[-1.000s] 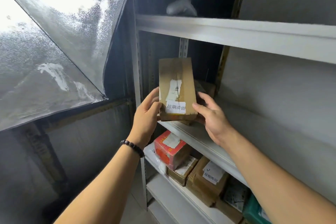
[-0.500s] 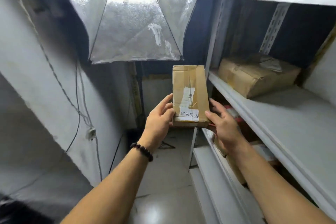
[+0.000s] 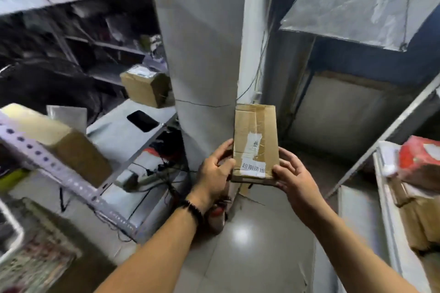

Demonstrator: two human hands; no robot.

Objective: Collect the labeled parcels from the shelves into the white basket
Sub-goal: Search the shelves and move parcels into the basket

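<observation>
Cardboard parcel [image 3: 256, 143] with a white printed label is held mid-air at centre, off the shelves. Left hand [image 3: 214, 173] grips its left edge and right hand [image 3: 295, 178] clasps its lower right corner. It's not binned yet. White rim [image 3: 10, 228] at 8 o'clock may be the basket, can't tell. Still shelved: red parcel [image 3: 419, 159] at 3 o'clock, brown box [image 3: 145, 85] at 10 o'clock, labels unclear.

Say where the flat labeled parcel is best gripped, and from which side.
Grip the parcel by its long edges near the labeled lower end, from either side, as the left hand and right hand do: it is flat, narrow, upright.
</observation>
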